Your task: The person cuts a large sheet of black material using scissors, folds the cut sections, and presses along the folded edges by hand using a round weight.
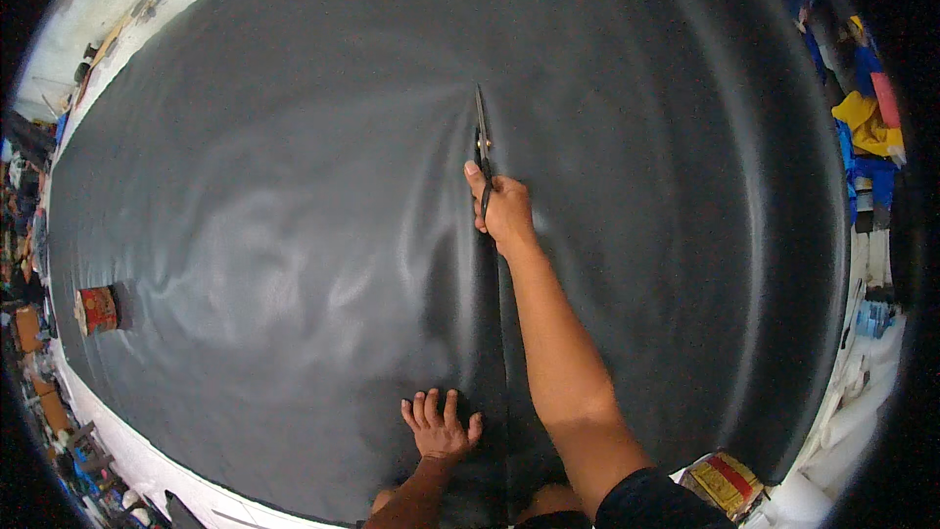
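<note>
A large sheet of smooth black material (294, 137), like leatherette, covers most of the table. My right hand (507, 211) is closed round the dark handles of a pair of scissors (483, 132), whose blades point away from me into the sheet. Behind the scissors a straight cut line runs back toward my body. To the left of this line, nearer to me, my left hand (441, 426) lies flat on the sheet with its fingers spread. It holds nothing.
A red tin (98, 311) stands on the sheet at the far left. Near the lower right edge is a yellow and red tin (723, 482). The white table rim (127, 441) shows at the left. Yellow and blue items (867, 127) are piled beyond the right edge.
</note>
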The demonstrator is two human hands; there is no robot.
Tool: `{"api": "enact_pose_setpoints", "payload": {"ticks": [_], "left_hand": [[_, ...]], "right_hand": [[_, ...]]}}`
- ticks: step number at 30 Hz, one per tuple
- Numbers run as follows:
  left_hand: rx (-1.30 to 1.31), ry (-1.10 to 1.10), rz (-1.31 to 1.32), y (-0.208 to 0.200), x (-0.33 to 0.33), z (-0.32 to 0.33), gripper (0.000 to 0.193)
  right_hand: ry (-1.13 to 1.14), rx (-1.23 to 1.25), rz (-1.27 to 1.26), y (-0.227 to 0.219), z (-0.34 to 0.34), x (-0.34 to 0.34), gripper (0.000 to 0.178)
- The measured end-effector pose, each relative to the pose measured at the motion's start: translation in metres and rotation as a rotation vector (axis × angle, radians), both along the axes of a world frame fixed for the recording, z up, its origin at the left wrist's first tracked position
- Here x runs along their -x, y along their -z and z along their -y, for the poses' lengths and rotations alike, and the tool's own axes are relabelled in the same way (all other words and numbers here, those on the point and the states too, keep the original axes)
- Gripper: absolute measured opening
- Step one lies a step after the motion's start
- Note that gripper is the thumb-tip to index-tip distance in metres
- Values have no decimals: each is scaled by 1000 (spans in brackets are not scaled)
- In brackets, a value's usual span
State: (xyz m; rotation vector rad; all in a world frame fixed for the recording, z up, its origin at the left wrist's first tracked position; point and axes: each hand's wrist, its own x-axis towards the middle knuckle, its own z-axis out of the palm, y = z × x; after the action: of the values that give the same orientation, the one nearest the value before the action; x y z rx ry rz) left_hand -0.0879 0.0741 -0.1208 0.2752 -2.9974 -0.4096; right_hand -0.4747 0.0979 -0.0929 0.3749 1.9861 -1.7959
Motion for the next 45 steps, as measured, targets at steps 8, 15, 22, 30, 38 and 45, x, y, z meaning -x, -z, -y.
{"api": "enact_pose_setpoints", "payload": {"ticks": [8, 15, 22, 30, 38, 45], "left_hand": [[-15, -22, 3, -11, 6, -5, 57], [-103, -38, -50, -27, 31, 5, 50], [-69, -171, -413, -40, 363, 121, 37], [7, -147, -193, -12, 422, 126, 44], [-34, -167, -125, -15, 421, 132, 46], [-65, -183, -70, -22, 429, 126, 46]], "right_hand": [[31, 31, 43, -23, 30, 95, 52], [1, -12, 20, 0, 32, 99, 51], [1, 85, 31, -5, 36, 96, 50], [24, 14, 40, -9, 31, 101, 52], [64, 2, 79, -12, 52, 132, 49], [21, 1, 57, -16, 74, 261, 53]]}}
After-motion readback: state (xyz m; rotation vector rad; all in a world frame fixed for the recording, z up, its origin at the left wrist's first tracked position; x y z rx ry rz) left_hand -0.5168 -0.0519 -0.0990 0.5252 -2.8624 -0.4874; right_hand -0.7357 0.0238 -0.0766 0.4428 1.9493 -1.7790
